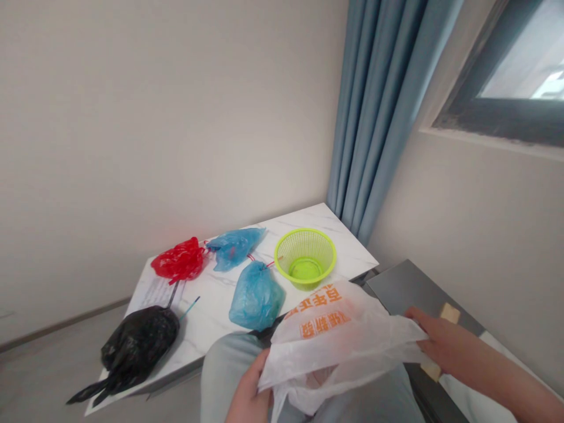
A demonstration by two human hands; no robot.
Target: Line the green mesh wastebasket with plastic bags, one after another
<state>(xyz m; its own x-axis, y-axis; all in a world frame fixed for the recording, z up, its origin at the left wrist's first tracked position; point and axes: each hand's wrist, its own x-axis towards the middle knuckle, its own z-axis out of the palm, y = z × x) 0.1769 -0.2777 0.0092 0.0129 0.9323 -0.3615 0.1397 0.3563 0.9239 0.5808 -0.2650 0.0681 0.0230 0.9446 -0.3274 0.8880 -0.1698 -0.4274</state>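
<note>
Across my lap lies a white plastic bag point(343, 335) with orange printed characters, its mouth toward me. My left hand point(251, 390) grips its near left edge, fingers partly hidden by the plastic. On the other side, my right hand point(440, 338) pinches the bag's right handle and stretches it sideways. Something reddish shows faintly through the plastic, too blurred to name. Just beyond the bag, a lime green plastic basket point(305, 258) stands upright on the white table point(211, 305). Left of the basket sits a filled light blue plastic bag point(257, 296), tied with a red strip.
Farther back on the table are another blue bag point(235, 247) and a red bag point(180, 260). A knotted black bag point(138, 346) rests at the left edge, beside a blue pen point(190, 307) and a printed sheet point(158, 294). A blue curtain point(374, 111) hangs behind, right.
</note>
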